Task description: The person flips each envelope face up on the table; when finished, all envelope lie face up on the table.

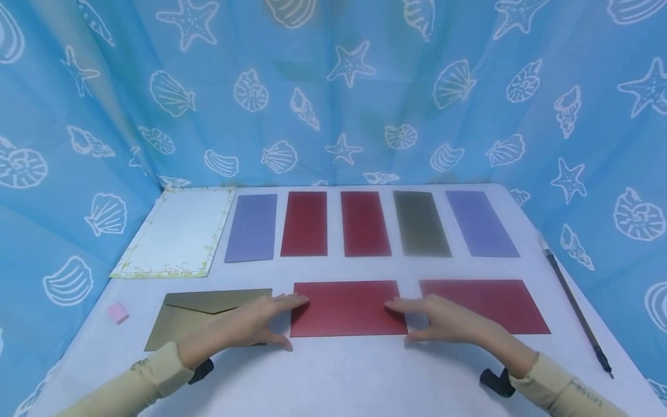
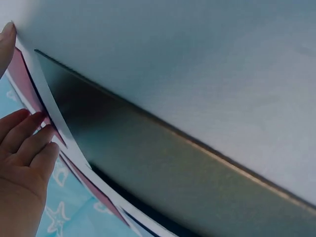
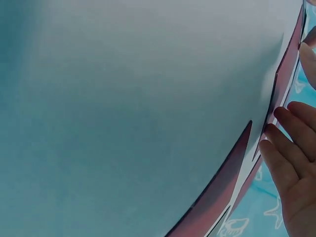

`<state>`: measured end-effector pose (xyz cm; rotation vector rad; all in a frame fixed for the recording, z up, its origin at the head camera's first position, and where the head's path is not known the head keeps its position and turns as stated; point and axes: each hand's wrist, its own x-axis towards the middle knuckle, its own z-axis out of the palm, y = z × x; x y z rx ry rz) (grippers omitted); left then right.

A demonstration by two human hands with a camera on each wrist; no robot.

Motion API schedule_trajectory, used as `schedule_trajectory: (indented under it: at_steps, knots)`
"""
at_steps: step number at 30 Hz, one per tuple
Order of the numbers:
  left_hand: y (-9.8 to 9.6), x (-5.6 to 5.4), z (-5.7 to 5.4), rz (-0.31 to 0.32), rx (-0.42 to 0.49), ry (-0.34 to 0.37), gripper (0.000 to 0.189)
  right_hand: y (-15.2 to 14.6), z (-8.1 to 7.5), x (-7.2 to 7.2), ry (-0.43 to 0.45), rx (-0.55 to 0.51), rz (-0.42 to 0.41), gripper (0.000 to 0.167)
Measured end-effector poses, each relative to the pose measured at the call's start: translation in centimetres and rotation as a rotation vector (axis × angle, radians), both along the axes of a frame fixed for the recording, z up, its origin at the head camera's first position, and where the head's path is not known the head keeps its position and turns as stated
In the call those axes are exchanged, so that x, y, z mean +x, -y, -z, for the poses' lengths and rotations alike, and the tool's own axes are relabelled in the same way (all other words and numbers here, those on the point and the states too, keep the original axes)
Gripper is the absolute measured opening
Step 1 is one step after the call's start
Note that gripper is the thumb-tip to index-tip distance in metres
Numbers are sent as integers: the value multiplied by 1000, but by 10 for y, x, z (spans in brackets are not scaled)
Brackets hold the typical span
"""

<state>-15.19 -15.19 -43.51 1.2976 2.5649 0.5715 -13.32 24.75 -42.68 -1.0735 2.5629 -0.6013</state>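
Well left of the middle red envelope (image 1: 349,315), you have a pink block (image 1: 118,313) on the table (image 1: 339,376), plus a floral-bordered sheet (image 1: 177,231) farther back; their places seem chosen to keep your working spot free. Just left of the middle red envelope lies a gold envelope (image 1: 182,324), flap side up. Your left grip (image 1: 254,320) reaches across it, fingers extended and grasping nothing, fingertips seemingly resting on the middle red envelope's left end.

The middle red envelope lies flat between your hands, long side toward you, so a light touch at each end probably steadies it. Beyond it, a back row (image 1: 309,226) of lilac, red and gold envelopes is spaced out, likely so each can be reached singly. Your right grip (image 1: 442,320) mirrors the left at the right end, fingers extended, also released. Right of the middle red envelope come another red envelope (image 1: 495,307), partly behind your arm, and, farther out, a dark brush (image 1: 573,307).

Your left wrist view shows a bare palm, with thumb well apart from fingers; the gold envelope's flap shows only from the head. Your right wrist view shows that palm bare too.
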Motion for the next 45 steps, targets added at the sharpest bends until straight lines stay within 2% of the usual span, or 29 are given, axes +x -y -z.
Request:
schedule_trajectory:
  at_steps: [4, 11, 17, 22, 25, 30, 37, 41, 45]
  knots:
    - [0, -1, 2, -14, -10, -5, 78, 0, 0, -1, 4, 14, 3, 66]
    - [-1, -3, 3, 9, 15, -87, 67, 0, 2, -2, 7, 24, 12, 65]
    - [-4, -4, 2, 11, -1, -73, 62, 0, 2, -2, 0, 22, 7, 65]
    - [-7, -4, 1, 15, -3, -98, 60, 0, 1, -2, 1, 6, 1, 64]
    - [-5, -3, -1, -1, -3, -124, 58, -1, 2, -1, -27, -14, -7, 64]
    - [-1, -1, -6, -36, 7, -134, 47, -4, 2, -2, -122, -78, -6, 60]
    - [4, 3, -11, -47, 92, -147, 39, -4, -6, 1, -194, -154, 46, 47]
    - [9, 4, -11, -52, 190, -153, 35, -4, -10, 1, -239, -189, 76, 42]
    - [12, 4, -10, -56, 281, -195, 36, -3, -12, 0, -293, -199, 100, 39]
